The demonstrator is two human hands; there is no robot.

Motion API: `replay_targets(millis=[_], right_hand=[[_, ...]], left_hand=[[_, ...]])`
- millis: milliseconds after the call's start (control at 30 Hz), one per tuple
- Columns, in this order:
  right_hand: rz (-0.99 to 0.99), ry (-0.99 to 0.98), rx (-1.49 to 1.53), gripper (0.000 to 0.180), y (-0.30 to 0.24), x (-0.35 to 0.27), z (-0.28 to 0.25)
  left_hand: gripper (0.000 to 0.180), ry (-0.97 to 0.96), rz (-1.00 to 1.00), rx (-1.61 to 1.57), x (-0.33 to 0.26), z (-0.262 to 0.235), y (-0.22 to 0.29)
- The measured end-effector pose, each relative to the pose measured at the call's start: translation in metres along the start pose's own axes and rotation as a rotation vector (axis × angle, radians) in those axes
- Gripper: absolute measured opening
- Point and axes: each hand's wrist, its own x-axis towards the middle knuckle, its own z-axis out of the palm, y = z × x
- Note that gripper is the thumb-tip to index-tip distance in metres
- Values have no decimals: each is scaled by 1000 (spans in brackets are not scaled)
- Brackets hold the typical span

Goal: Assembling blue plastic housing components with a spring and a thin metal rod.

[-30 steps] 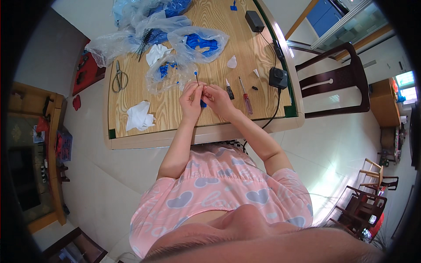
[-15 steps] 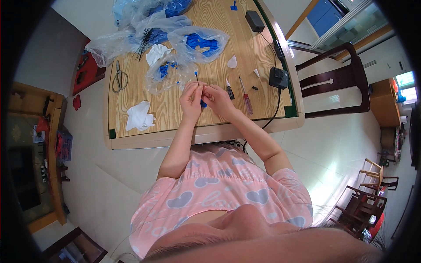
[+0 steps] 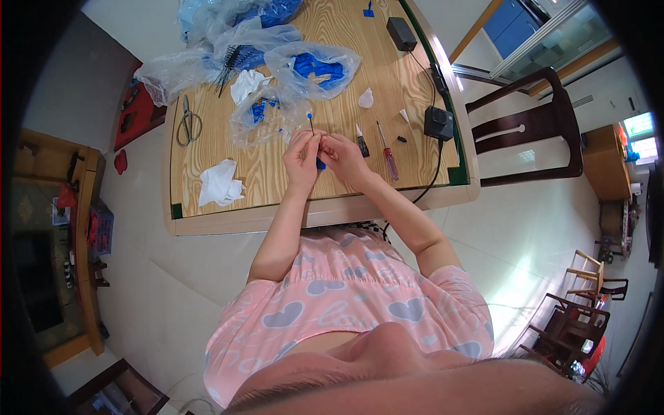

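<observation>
Unmoved since the earlier frame — pinching a blue-tipped stem (image 3: 311,126) with left hand (image 3: 300,156), unclear what with right hand (image 3: 346,156) — seemingly working the stem's base, next needing steadiness.

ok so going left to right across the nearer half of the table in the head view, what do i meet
Scissors, crumpled white tissue, left hand, right hand, red-handled screwdriver, white conical cap, boxy black camera

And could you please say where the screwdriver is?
In the head view, the screwdriver lies on the table, right of the right hand, beside the black tube.
</observation>
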Motion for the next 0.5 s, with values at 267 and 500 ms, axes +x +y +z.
replay_targets(millis=[267,500], right_hand=[[-3,-7,17,16,-5,0,-1],[20,-3,30,16,-3,-1,-2]], left_hand=[[9,11,-9,-6,-1,0,1],[10,-11,-10,-9,0,2,1]])
